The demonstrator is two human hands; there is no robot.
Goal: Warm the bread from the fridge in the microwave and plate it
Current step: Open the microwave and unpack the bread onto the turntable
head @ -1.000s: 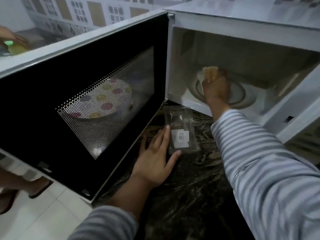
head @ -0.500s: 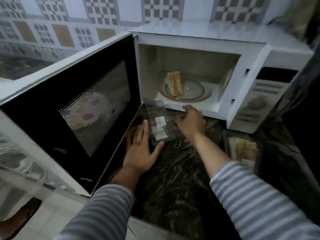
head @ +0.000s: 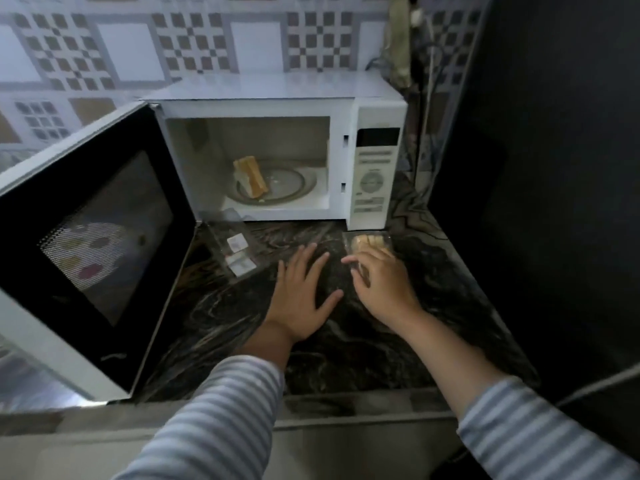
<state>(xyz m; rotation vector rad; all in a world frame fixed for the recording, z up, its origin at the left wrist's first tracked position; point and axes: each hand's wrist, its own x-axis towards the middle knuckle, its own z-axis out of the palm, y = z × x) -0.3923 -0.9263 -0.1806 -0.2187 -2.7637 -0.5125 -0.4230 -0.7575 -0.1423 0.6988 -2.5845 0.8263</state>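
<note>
Standing wide open on the dark marbled counter [head: 346, 344], white microwave [head: 277, 95] with door [head: 93, 244] swung out toward nine o'clock. Resting inside on the glass turntable [head: 287, 183], at its nine o'clock edge, bread [head: 250, 176], well apart from both hands. Lying flat on the counter, left hand [head: 301, 294], fingers spread and holding nothing; moved since half a second ago from beside the clear box toward the middle of the counter. Reaching to one o'clock, right hand [head: 379, 282], fingers curled loosely over a second pack [head: 367, 241] with more bread in it, touching its top; cannot tell whether actually gripping; half a second ago near the microwave's front lip instead. Sitting at eleven o'clock of the left hand, just below the microwave opening, clear plastic box [head: 232, 244] with white labels, empty as far as visible, touched by neither hand.
</note>
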